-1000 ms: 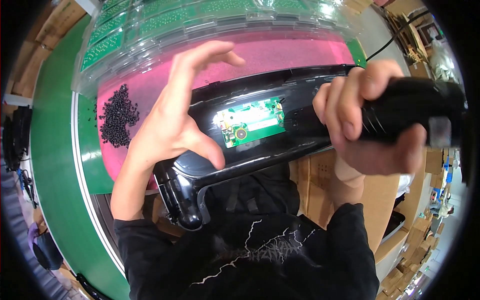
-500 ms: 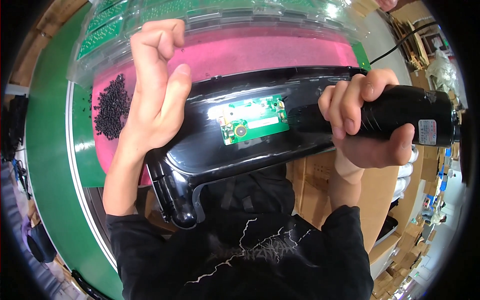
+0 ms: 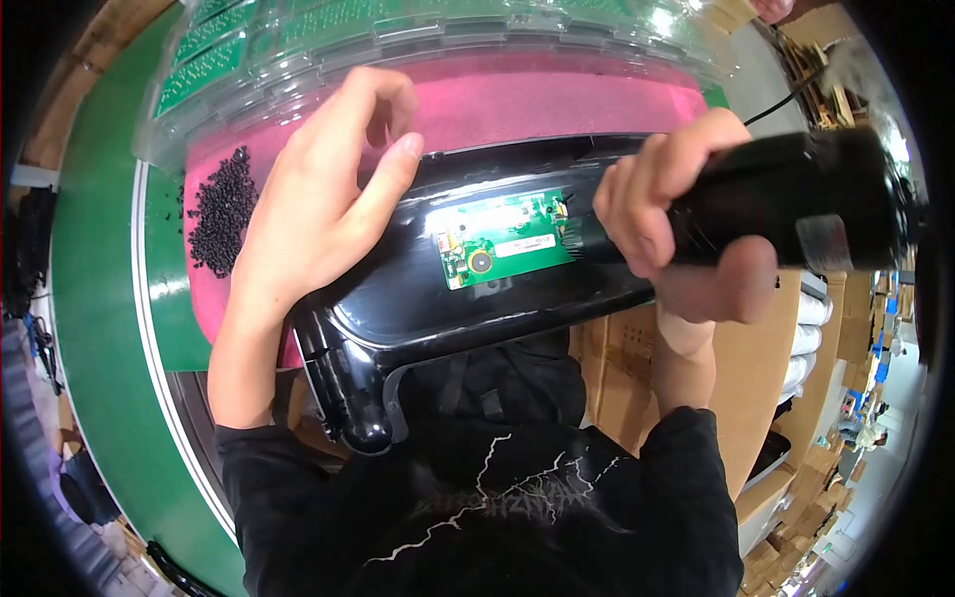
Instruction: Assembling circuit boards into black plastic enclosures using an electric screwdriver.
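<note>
My right hand [image 3: 686,219] wraps round a black cylindrical power screwdriver [image 3: 796,199], tilted over the right side of a glossy black plastic housing [image 3: 398,308]. The tool's tip is hidden behind my fingers. A green circuit board [image 3: 517,261] lies in the middle of the housing, with a round part and a white label on it. Dark wires show at its right edge. Over the housing's left end is my left hand [image 3: 318,199], fingers bent and thumb apart from them. Nothing shows between them, though the palm side is partly hidden.
A pile of small black screws [image 3: 221,214] lies on the pink mat [image 3: 477,104], left of my left hand. Clear plastic trays [image 3: 398,40] with green boards stand at the back of the green table [image 3: 95,298]. Cardboard [image 3: 746,388] is at the right.
My left hand has moved right and slightly nearer, over the housing's left end. My right hand has shifted left with the screwdriver, toward the board. The housing has stayed about where it was.
</note>
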Available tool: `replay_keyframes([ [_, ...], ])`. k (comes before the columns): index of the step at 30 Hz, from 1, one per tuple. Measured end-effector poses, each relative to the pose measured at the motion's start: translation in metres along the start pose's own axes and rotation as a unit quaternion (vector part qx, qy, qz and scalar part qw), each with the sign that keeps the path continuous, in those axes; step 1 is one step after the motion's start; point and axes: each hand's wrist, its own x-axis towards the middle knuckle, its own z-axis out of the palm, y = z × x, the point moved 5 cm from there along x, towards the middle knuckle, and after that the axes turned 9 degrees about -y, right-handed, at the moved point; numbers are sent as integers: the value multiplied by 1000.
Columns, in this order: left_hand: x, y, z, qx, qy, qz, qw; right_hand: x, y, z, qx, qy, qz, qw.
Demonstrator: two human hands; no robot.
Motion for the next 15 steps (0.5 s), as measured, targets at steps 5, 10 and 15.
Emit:
replay_keyframes([
  [5, -4, -10, 9, 69, -155, -77, 983, 2, -4, -3, 39, -47, 4, 998],
  [10, -7, -3, 9, 147, -176, -32, 973, 3, 0, -40, 144, 102, 41, 983],
  [15, 8, 0, 20, 204, -209, -1, 956, -2, 14, -100, 335, 261, 71, 903],
])
